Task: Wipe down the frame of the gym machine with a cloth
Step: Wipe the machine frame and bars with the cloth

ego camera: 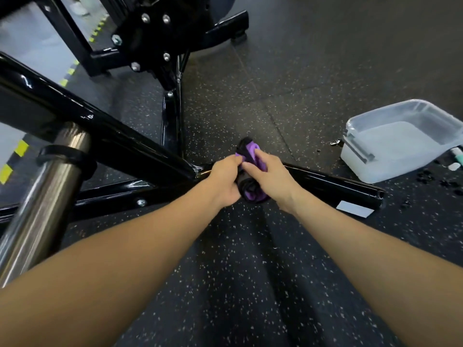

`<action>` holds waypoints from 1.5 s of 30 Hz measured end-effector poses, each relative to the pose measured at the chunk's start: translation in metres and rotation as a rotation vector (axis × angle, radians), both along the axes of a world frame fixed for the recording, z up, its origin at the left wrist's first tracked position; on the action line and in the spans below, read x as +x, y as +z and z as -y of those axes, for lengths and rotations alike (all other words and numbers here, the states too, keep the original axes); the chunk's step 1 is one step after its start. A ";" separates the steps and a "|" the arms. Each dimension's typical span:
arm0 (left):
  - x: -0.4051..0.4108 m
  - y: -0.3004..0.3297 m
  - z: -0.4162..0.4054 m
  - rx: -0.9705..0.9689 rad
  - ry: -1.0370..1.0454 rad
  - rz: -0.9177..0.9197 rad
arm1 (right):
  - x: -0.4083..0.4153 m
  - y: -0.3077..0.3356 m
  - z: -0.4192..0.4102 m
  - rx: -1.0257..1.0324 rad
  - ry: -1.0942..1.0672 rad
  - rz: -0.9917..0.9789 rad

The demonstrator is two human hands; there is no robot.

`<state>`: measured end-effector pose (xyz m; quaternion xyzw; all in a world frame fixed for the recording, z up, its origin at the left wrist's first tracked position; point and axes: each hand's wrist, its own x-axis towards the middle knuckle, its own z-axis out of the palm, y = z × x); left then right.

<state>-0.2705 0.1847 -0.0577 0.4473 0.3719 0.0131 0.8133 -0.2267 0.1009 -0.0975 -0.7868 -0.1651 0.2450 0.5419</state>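
Our left hand point(223, 180) and right hand point(269, 176) both clench a bunched purple-and-black cloth point(249, 171), held over the low black frame bar point(325, 182) at centre. The water tub point(400, 141) sits on the floor at three o'clock. We judge the wad risks dripping onto the rubber floor point(250, 271), or smearing rather than cleaning unless we refold it.
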 end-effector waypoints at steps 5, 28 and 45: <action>-0.005 0.006 -0.009 0.084 -0.170 0.043 | 0.010 0.015 0.004 -0.071 -0.135 0.210; -0.029 -0.020 -0.094 2.075 -0.663 -0.502 | 0.020 -0.019 -0.078 -0.752 0.527 1.036; 0.027 -0.040 0.053 2.134 -0.760 -0.110 | 0.041 -0.010 0.114 -0.971 0.189 0.792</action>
